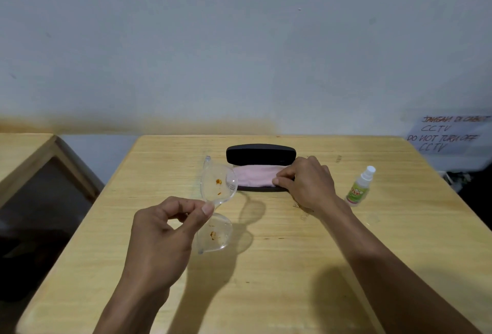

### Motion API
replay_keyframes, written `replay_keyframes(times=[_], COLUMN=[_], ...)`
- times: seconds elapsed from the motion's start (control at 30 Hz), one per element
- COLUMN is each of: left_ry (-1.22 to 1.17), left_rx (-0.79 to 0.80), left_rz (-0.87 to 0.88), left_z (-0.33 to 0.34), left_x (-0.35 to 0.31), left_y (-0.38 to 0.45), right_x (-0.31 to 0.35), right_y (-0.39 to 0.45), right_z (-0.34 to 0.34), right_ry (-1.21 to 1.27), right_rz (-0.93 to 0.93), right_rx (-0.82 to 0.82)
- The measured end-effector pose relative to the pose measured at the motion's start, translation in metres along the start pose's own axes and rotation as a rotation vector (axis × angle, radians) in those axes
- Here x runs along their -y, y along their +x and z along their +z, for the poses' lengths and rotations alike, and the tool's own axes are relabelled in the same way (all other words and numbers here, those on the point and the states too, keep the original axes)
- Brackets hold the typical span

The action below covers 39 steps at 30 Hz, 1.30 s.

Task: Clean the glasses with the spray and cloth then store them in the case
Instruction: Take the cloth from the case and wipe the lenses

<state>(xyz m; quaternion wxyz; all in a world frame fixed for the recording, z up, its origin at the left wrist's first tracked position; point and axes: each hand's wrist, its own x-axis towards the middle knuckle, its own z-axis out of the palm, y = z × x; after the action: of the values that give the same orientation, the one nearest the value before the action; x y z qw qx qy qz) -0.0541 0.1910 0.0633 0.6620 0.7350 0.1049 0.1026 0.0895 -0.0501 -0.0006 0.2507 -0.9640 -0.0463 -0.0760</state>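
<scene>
The left hand pinches the clear glasses at the bridge, holding them on end above the table, probably to show the brown smears on both lenses. At two o'clock from it, the right hand pinches the pink cloth lying in the open black case, seemingly to lift it out. The spray bottle stands at three o'clock from the case. The wooden table faces a pale wall with a handwritten notice.

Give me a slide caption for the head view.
Left hand pinches stained clear glasses; right hand grips pink cloth in the open case.
</scene>
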Motion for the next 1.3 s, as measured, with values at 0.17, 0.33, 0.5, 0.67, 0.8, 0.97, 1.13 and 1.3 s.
replay_keyframes(times=[0.17,0.33,0.5,0.67,0.8,0.97,1.13,1.3], left_ry=[-0.014,-0.027,-0.007,0.038,0.083,0.171,0.232,0.273], left_rx=[0.014,0.015,0.000,-0.016,0.001,0.002,-0.001,0.010], left_rz=[0.003,-0.002,-0.019,-0.011,0.026,0.046,0.052,0.062], left_z=[-0.001,-0.001,0.000,0.001,0.006,0.013,0.020,0.027], left_x=[0.002,0.003,0.003,0.002,-0.001,-0.002,-0.009,-0.016], left_y=[0.007,0.010,0.011,0.010,0.005,-0.008,-0.026,-0.038], right_x=[0.001,0.006,0.014,0.039,0.060,0.074,0.081,0.083], right_y=[0.008,0.011,0.007,-0.005,-0.018,-0.043,-0.071,-0.093], right_z=[0.003,0.005,-0.002,-0.051,-0.089,-0.117,-0.124,-0.116], right_ry=[-0.017,-0.071,-0.073,0.166,0.274,0.457,0.753,0.926], right_rz=[-0.006,-0.017,0.000,0.030,0.034,0.075,0.179,0.234], right_rx=[0.038,0.025,0.058,0.191,0.228,0.239,0.283,0.285])
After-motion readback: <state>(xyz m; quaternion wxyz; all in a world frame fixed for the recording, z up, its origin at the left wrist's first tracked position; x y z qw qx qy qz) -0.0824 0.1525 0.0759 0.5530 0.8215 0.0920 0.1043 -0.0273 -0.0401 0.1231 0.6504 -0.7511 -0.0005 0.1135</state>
